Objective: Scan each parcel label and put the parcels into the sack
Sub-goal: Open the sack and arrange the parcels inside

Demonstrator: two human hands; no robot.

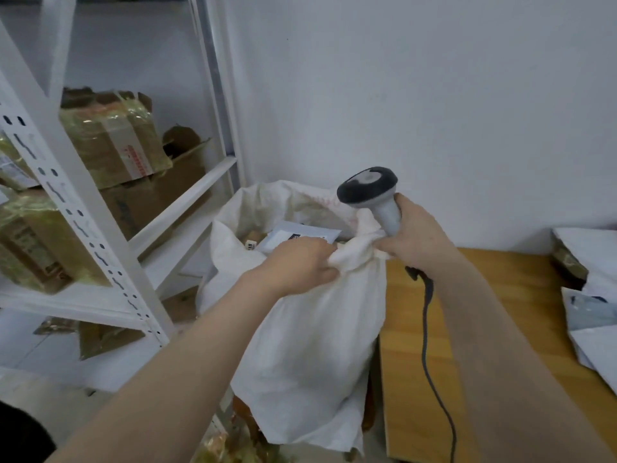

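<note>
A white woven sack (310,335) stands open between the shelf and the table. My left hand (300,265) grips a bunched fold of its near rim. My right hand (417,233) holds a grey and black barcode scanner (370,192) by the handle and also pinches the sack's rim beside my left hand. The scanner's dark cable (429,345) hangs down over the table edge. Inside the sack lies a grey parcel with a label (300,237), partly hidden by my left hand. More white and grey parcels (591,312) lie on the table at the right.
A wooden table (467,362) fills the lower right. A white metal shelf rack (83,212) at the left holds taped cardboard boxes (113,142). A plain white wall stands behind the sack. Wrapped packages (233,446) lie on the floor near the sack's base.
</note>
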